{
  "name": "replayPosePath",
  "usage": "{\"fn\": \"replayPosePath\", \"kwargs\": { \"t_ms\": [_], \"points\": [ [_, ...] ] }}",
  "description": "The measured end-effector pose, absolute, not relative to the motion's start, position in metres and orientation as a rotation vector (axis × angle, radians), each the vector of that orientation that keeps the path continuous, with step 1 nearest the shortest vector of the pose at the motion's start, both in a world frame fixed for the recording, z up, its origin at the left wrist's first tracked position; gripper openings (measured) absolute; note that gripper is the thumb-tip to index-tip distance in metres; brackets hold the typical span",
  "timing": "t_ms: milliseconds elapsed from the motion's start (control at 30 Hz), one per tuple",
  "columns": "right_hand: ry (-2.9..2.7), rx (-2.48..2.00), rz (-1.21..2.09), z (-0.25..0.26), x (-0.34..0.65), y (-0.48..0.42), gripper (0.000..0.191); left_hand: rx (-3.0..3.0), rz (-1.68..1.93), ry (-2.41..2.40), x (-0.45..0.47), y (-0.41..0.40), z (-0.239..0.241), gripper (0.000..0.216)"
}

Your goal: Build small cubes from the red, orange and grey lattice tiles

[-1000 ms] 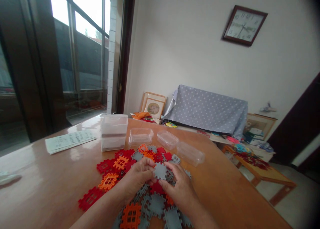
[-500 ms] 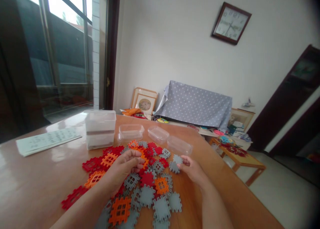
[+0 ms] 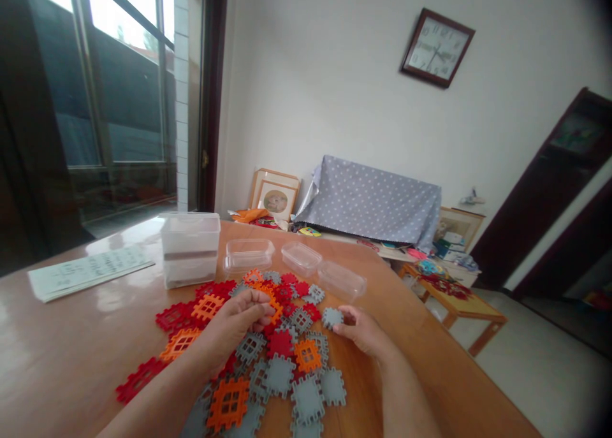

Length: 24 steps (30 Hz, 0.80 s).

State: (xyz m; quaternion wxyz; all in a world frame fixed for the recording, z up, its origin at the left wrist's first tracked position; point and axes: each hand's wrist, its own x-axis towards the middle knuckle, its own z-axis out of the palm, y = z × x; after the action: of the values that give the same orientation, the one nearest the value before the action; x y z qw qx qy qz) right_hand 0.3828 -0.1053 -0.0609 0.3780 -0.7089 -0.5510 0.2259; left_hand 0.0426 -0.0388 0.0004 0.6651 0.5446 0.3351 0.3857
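The right hand [image 3: 362, 331] sits lower than in the frame half a second earlier, and so does the small grey tile [image 3: 331, 317] at its fingertips: two overlapping grey squares show there then, a single outline now. The left hand [image 3: 245, 313] barely shifts.

In the head view, that tile lies on the right-hand side of the tabletop [image 3: 71, 355], just off the flank of a mixed heap [image 3: 280, 343]. The right thumb and fingers curve at the tile's right edge; from where I stand, I cannot tell whether they pinch it or have let go. The left hand hangs over the heap with fingers half curled, beside an orange piece [image 3: 276, 309]; whether they touch it I cannot tell.

By the look of it, the sorting-through is at an early point: one grey outline stands apart, perhaps with another beneath, while red, orange and grey pieces lie jumbled toward the tabletop's near edge.

The pieces look like matt plastic squares with toothed borders, some solid, others cut with four-paned windows, like the large orange tile [image 3: 230, 402]. Toward the tabletop's far edge stand thin, clear, round-cornered trays [image 3: 341, 282], the last nearest the far right corner, and a boxy, frosted container [image 3: 191, 250]. Written paper sheets [image 3: 93, 272] lie near the far left edge of the glossy brown surface.
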Motion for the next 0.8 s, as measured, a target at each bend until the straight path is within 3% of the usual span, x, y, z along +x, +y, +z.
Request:
{"fn": "replayPosePath", "kwargs": {
  "t_ms": [333,567,633,800],
  "points": [
    [-1.419,-1.870,0.533,-0.057,0.382,-0.107,0.064,1.256,0.866,0.753,0.041,-0.039,0.002,0.029],
    [-1.472,-1.830,0.607,-0.029,0.366,-0.119,0.041,1.461,0.902,0.769,0.043,-0.037,0.001,0.024],
    [-1.543,-1.792,0.690,-0.018,0.355,-0.126,0.042,1.620,0.873,0.774,0.044,-0.043,0.002,0.024],
    [-1.792,-1.808,0.794,-0.006,0.325,-0.133,0.038,2.324,0.701,0.687,0.048,-0.081,0.014,0.047]
  ]
}}
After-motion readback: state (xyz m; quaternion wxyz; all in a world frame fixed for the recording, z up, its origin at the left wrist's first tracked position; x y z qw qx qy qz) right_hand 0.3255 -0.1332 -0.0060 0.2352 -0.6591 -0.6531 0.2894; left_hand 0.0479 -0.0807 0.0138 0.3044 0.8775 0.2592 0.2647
